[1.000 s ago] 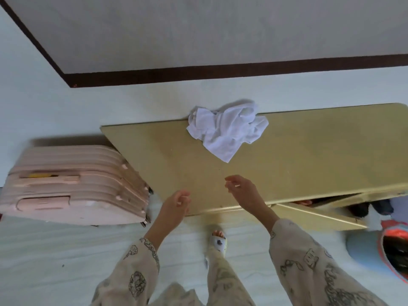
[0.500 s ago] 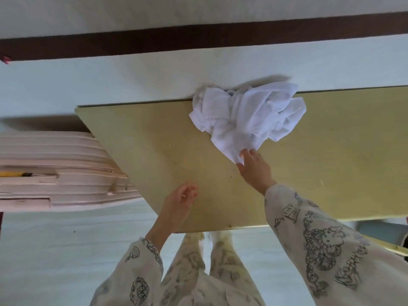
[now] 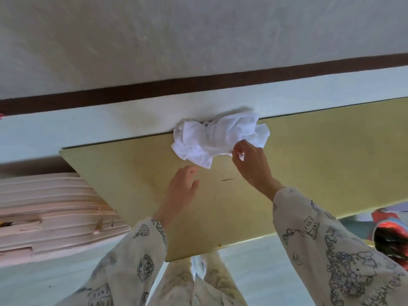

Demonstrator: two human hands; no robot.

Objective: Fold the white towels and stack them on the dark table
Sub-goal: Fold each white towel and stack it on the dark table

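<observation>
my right hand (image 3: 247, 160) pinches the near edge of the crumpled white towels (image 3: 218, 138), so i judge i can draw one free to fold. my left hand (image 3: 183, 186) hovers with loose, spread fingers holding nothing, just short of the bundle, ready to catch a corner. the bundle sits at the far edge of the table (image 3: 320, 173), against the wall. one heap; how many towels, i cannot tell. two hands.

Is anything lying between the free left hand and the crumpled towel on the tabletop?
Nothing visible does. The left hand hovers open just short of the white towel, with only bare yellowish tabletop between them. The right hand already pinches the towel's near edge.
</observation>
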